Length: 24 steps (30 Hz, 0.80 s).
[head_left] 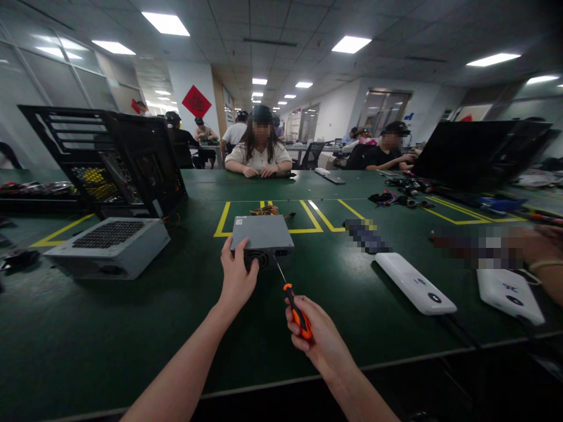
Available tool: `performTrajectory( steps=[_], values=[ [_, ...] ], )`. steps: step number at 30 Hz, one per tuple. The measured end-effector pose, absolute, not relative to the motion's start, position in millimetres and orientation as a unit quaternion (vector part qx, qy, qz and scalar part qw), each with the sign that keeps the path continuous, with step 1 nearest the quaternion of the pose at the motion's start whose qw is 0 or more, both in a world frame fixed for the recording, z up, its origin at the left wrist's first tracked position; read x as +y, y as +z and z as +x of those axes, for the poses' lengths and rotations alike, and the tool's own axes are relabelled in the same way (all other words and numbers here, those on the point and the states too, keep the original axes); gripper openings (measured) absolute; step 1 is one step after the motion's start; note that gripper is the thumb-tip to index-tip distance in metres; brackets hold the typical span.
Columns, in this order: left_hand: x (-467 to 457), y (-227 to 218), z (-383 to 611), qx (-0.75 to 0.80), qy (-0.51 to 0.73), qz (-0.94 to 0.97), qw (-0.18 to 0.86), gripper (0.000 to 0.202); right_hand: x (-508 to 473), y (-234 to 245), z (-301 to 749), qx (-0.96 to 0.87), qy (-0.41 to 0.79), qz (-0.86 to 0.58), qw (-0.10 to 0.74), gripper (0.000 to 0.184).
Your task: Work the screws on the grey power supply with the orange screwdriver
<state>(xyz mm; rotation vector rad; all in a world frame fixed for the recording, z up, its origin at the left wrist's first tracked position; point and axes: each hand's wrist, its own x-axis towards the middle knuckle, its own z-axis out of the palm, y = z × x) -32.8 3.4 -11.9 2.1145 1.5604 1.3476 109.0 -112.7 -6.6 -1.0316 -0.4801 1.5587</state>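
Observation:
A small grey computer power supply (263,230) sits on the green table, its fan grille and power socket facing me and its bundle of wires at the far side. My left hand (238,269) grips its left front corner, fingers on the top and thumb by the grille. In my right hand (314,328) is a screwdriver (298,312) with an orange and black handle. Its thin shaft points up and away, with the tip at the front face near the socket. Whether the tip sits in a screw is too small to tell.
A larger power supply (109,246) lies at left, before an open black computer case (114,158). Two white devices (413,284) with cables lie at right. Yellow tape marks the green table (185,328). A person (259,146) sits opposite; another person's hand (543,252) reaches in from the right.

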Motion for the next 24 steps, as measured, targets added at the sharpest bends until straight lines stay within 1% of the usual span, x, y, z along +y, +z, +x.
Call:
performTrajectory(
  steps=[11, 13, 15, 17, 18, 20, 22, 24],
  values=[
    [3.4, -12.2, -32.2, 0.518, 0.462, 0.714, 0.091, 0.043, -112.2, 0.2, 103.1, -0.172, 0.665, -0.422, 0.591, 0.031],
    [4.1, -13.1, -31.7, 0.518, 0.46, 0.716, 0.084, 0.042, -111.2, 2.2, 99.4, -0.149, 0.667, -0.409, 0.605, 0.029],
    [3.0, -12.5, -30.4, 0.521, 0.457, 0.717, 0.067, 0.043, -110.2, 5.9, 94.9, -0.11, 0.673, -0.395, 0.616, 0.023],
    [-0.9, -9.1, -28.5, 0.524, 0.459, 0.717, 0.03, 0.044, -109.3, 11.3, 90.2, -0.058, 0.694, -0.392, 0.601, 0.013],
    [-3.8, -6.5, -27.5, 0.524, 0.462, 0.715, 0.006, 0.043, -108.9, 14.1, 88.0, -0.03, 0.711, -0.394, 0.582, 0.011],
    [-10.4, -0.5, -25.8, 0.517, 0.479, 0.709, -0.025, 0.038, -107.9, 18.8, 84.3, 0.01, 0.746, -0.387, 0.542, 0.018],
    [-15.7, 3.7, -24.4, 0.494, 0.501, 0.71, 0.008, 0.028, -106.8, 20.7, 82.0, 0.025, 0.763, -0.362, 0.535, 0.022],
    [-17.5, 3.5, -22.4, 0.466, 0.504, 0.719, 0.109, 0.019, -105.5, 20.0, 81.3, 0.032, 0.762, -0.336, 0.553, 0.019]
  ],
)
